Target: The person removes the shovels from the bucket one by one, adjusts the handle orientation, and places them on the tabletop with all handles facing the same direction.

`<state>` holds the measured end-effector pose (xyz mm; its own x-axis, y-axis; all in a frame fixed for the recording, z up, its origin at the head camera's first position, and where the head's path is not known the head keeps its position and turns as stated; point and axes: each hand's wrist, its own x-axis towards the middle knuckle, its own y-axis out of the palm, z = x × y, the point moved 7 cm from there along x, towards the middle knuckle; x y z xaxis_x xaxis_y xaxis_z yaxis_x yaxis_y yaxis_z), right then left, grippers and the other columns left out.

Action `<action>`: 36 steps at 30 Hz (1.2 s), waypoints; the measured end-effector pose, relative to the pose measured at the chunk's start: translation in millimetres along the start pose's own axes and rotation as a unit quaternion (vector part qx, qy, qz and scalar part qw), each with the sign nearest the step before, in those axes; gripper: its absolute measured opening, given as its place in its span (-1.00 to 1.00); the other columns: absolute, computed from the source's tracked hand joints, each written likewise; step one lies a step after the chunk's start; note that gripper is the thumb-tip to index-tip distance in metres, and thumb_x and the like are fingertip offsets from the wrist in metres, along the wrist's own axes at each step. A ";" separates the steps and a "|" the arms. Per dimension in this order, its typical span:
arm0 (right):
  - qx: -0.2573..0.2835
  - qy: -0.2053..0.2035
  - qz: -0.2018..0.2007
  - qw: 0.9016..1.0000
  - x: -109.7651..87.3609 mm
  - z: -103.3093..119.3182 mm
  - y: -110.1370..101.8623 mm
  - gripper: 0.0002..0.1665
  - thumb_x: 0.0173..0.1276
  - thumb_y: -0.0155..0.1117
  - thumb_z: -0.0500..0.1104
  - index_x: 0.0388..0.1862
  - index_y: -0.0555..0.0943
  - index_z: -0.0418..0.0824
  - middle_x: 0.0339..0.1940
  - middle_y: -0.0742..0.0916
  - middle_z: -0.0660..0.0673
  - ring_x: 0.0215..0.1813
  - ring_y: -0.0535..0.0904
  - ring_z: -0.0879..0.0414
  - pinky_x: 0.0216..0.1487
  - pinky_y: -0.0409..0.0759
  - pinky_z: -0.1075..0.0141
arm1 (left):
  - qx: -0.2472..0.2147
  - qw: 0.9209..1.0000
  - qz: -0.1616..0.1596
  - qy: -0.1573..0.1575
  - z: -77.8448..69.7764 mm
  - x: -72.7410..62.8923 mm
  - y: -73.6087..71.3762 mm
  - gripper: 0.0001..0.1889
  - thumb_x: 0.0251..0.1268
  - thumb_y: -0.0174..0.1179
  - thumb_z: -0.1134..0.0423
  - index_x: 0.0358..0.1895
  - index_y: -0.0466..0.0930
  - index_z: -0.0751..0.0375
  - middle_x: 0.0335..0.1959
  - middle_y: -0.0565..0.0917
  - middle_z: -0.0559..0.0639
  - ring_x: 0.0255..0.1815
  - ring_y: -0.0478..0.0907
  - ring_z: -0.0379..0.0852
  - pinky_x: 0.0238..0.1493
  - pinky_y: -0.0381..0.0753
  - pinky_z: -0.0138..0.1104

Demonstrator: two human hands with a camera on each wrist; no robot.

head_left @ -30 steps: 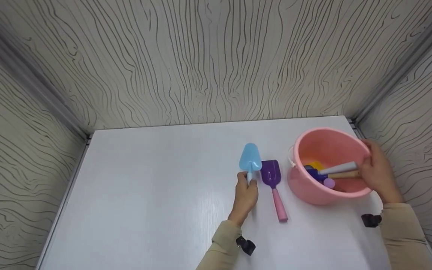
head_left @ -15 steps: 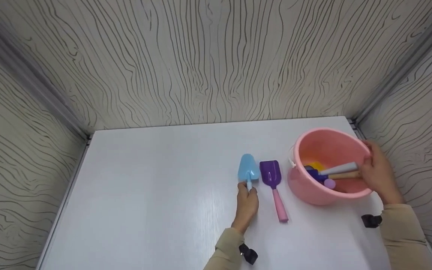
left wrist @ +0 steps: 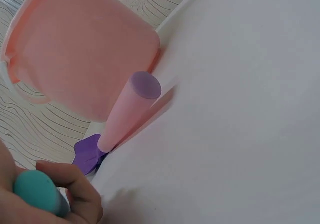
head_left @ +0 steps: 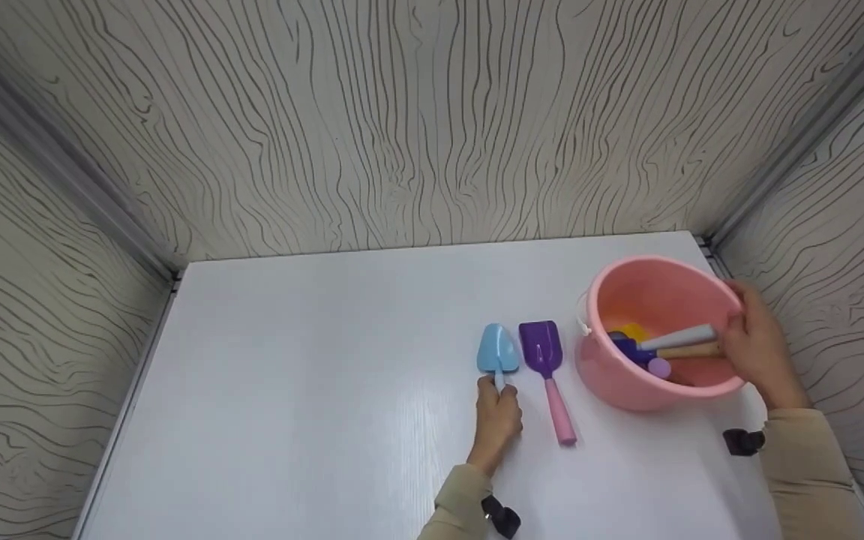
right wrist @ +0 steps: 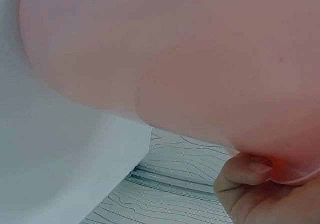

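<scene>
My left hand (head_left: 498, 420) grips the handle of a light-blue toy trowel (head_left: 497, 349), its blade pointing away over the white table. In the left wrist view the teal butt end of that handle (left wrist: 37, 190) shows between thumb and curled fingers. Just right of it lies a toy shovel with a purple blade (head_left: 541, 346) and pink handle (left wrist: 126, 112). My right hand (head_left: 760, 349) holds the right rim of a pink bucket (head_left: 631, 390), thumb inside the rim. Inside the bucket are a grey handle (head_left: 678, 337), a wooden handle, and blue, yellow and lilac pieces, partly hidden.
The white table (head_left: 289, 390) is walled by wood-grain panels (head_left: 417, 135) at the back and both sides. A white bucket handle joint (head_left: 583, 325) sticks out at the bucket's left. The right panel stands close beside the right hand.
My left hand has drawn the light-blue trowel back toward me, so its blade now lies beside the purple one. The right hand and bucket have stayed put.
</scene>
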<state>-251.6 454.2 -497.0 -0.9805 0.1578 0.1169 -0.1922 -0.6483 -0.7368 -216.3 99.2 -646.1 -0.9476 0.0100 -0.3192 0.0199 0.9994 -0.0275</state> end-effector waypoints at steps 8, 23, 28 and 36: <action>0.000 0.006 0.002 1.000 -1.0 -1.1 -0.9 -0.38 0.71 -0.24 -0.24 0.68 0.18 -0.31 0.33 0.54 -0.56 0.01 0.49 -0.09 -0.18 0.36 0.52 | 0.027 1.000 -0.011 0.001 -1.2 -1.1 -2.4 -0.51 0.63 -0.13 0.29 0.44 0.20 0.57 -0.27 0.49 0.06 -0.37 0.50 -0.13 -0.39 0.52 -0.31; 0.008 0.003 -0.006 1.000 -0.5 -3.3 -0.5 -0.39 0.71 -0.26 -0.24 0.67 0.20 -0.33 0.36 0.53 -0.56 0.01 0.50 0.04 -0.13 0.37 0.51 | 0.050 0.997 0.045 -0.028 -8.0 -3.7 -5.4 -0.42 0.64 -0.12 0.28 0.53 0.05 0.58 -0.34 0.54 0.04 -0.47 0.54 -0.17 -0.40 0.52 -0.34; 0.004 0.003 -0.012 1.000 -0.1 -3.7 0.6 -0.38 0.72 -0.27 -0.22 0.67 0.19 -0.35 0.38 0.52 -0.56 0.15 0.45 -0.13 -0.01 0.30 0.35 | 0.113 0.991 0.070 -0.015 -14.6 -3.3 -11.7 -0.44 0.67 -0.05 0.30 0.51 0.11 0.61 -0.41 0.62 0.04 -0.50 0.66 -0.15 -0.34 0.64 -0.27; 0.013 0.010 -0.001 1.000 -1.4 -1.8 1.1 -0.38 0.74 -0.28 -0.20 0.69 0.15 -0.32 0.41 0.50 -0.56 0.18 0.47 -0.16 0.02 0.33 0.31 | 0.242 0.969 0.037 0.031 -24.9 -1.0 -19.5 -0.54 0.53 0.20 0.28 0.30 0.42 0.56 0.09 0.67 0.42 0.14 0.72 0.29 0.22 0.67 0.19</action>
<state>-250.4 454.7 -499.2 -0.9792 0.1733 0.1054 -0.1954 -0.6668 -0.7192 -223.7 80.5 -621.7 -0.9551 0.0986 -0.2795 0.2216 0.8638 -0.4524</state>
